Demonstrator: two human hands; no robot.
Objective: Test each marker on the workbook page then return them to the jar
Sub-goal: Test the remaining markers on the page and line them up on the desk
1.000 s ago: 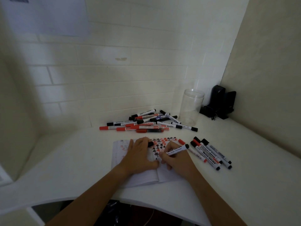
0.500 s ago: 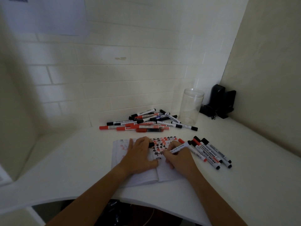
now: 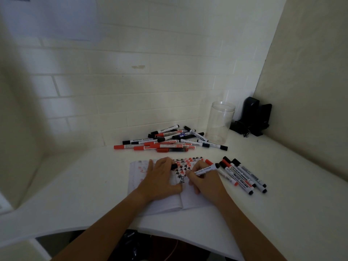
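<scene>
- The marker being tested lies across the right hand, pinched in its curled fingers, tip down on the workbook page, its black tail end pointing far-right.
- The left hand rests on the workbook's left half and grips a black cap between thumb and fingers; I judge it is this marker's cap.
- Risk: the cap is loose in the holding hand; if the grip relaxes while pressing the book flat, the cap may roll off and the marker go back uncapped.
- Risk: the page is already crowded with red and black test marks, so a fresh stroke may be hard to tell from old ones, and the right palm could smear wet ink.
- Just right of the writing hand lies a row of markers, red- and black-capped, touching one another; a sweep of the wrist could scatter them, mixing them with the untested ones.
- Farther off, a loose pile of markers lies near the tiled wall.
- The clear jar stands upright at the far right, just beyond the pile's right end, apparently holding nothing; a long marker dropped in carelessly could tip it.
- Black objects sit in the far-right corner beside the jar, clear of the reach.
</scene>
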